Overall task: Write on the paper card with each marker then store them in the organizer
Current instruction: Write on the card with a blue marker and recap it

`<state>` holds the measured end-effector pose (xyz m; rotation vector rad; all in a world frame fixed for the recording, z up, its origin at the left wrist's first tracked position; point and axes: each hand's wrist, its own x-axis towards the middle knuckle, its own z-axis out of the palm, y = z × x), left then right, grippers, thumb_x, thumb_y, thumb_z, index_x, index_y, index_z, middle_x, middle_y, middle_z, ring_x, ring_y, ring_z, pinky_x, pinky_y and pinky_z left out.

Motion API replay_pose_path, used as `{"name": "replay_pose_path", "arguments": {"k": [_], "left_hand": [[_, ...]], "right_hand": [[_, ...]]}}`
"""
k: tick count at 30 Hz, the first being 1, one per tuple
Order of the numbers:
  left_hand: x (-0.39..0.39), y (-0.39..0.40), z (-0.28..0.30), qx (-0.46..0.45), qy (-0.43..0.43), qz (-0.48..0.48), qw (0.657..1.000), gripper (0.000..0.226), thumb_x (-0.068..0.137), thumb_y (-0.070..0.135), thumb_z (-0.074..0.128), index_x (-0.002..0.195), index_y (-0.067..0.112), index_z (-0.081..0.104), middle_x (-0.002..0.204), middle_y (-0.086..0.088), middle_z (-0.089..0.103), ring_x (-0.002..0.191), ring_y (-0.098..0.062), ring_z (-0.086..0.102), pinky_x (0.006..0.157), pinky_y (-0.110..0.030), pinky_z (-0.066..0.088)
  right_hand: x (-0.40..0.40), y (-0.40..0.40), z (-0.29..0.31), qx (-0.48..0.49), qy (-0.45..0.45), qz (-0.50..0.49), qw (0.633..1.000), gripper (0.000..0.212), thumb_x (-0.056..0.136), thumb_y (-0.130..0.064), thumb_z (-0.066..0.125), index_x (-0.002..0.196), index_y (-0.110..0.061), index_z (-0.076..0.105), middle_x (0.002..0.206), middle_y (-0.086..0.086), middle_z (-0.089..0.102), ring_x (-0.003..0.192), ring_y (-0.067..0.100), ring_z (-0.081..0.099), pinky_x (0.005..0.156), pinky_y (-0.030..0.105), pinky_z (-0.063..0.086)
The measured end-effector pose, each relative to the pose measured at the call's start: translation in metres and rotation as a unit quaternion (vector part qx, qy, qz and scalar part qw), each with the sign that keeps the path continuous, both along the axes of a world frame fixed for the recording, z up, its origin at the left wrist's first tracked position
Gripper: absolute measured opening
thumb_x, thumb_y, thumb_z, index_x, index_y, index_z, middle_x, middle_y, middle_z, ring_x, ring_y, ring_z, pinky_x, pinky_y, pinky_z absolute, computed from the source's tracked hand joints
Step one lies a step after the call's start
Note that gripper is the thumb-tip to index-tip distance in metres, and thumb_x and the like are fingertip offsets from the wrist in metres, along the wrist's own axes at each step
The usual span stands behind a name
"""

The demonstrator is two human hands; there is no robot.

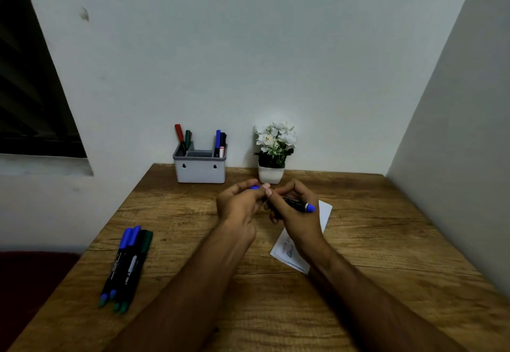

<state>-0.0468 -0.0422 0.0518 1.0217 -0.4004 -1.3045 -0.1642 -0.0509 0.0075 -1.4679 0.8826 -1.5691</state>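
- The right hand is gripping a blue marker by its black barrel, fingers curled round it, the blue tail end pointing out to the right.
- The left hand is pinching the marker's blue cap between curled fingers and thumb, its fingertips touching those of the right hand; whether the cap is on or off the tip is hidden by the fingers.
- Both hands are hovering above the wooden table, just in front of the white flower pot.
- The paper card is lying flat on the table under the right wrist, showing some faint blue writing near its close end.
- Four markers are lying side by side near the table's left edge, two with blue caps and two with green.
- The grey organizer is standing at the table's far edge against the wall, holding a red marker and a green marker in its left compartment, and a blue marker and another dark one in its right compartment.
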Motion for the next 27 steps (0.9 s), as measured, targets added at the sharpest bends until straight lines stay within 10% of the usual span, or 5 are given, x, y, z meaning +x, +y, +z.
{"name": "replay_pose_path", "arguments": {"k": [6,14,21,27], "left_hand": [[0.028,-0.007,0.004,-0.015,0.038,0.03,0.999,0.035,0.076,-0.017,0.069,0.105,0.001,0.061,0.095,-0.018,0.071,0.081,-0.022,0.072,0.063,-0.029,0.06],[0.065,-0.028,0.004,-0.107,-0.123,0.091,0.982,0.032,0.074,-0.007,0.078,0.101,0.007,0.066,0.096,-0.011,0.076,0.09,-0.017,0.074,0.076,-0.028,0.059],[0.086,-0.059,0.009,-0.106,-0.447,0.136,0.878,0.026,0.08,0.026,0.08,0.103,0.016,0.077,0.091,0.005,0.076,0.083,-0.004,0.068,0.082,-0.029,0.057],[0.104,-0.09,0.041,-0.169,-0.511,0.104,0.837,0.03,0.085,0.007,0.074,0.114,0.01,0.073,0.095,-0.001,0.074,0.085,-0.007,0.066,0.073,-0.007,0.049]], "right_hand": [[0.013,-0.001,0.003,0.021,0.021,0.057,0.998,0.015,0.095,-0.011,0.074,0.108,-0.004,0.073,0.09,0.019,0.077,0.072,0.025,0.07,0.062,0.037,0.059],[0.04,-0.026,0.005,0.021,0.157,0.024,0.987,0.02,0.092,-0.004,0.076,0.111,-0.007,0.079,0.083,0.001,0.078,0.066,0.003,0.07,0.059,0.018,0.053],[0.082,-0.08,0.029,-0.023,0.236,-0.063,0.969,0.015,0.085,-0.005,0.082,0.093,-0.018,0.08,0.084,-0.003,0.08,0.076,0.01,0.076,0.072,0.038,0.065],[0.112,-0.121,0.056,-0.093,0.223,-0.133,0.961,0.007,0.09,-0.008,0.076,0.096,-0.011,0.078,0.086,-0.001,0.079,0.077,0.006,0.074,0.067,0.017,0.059]]}}
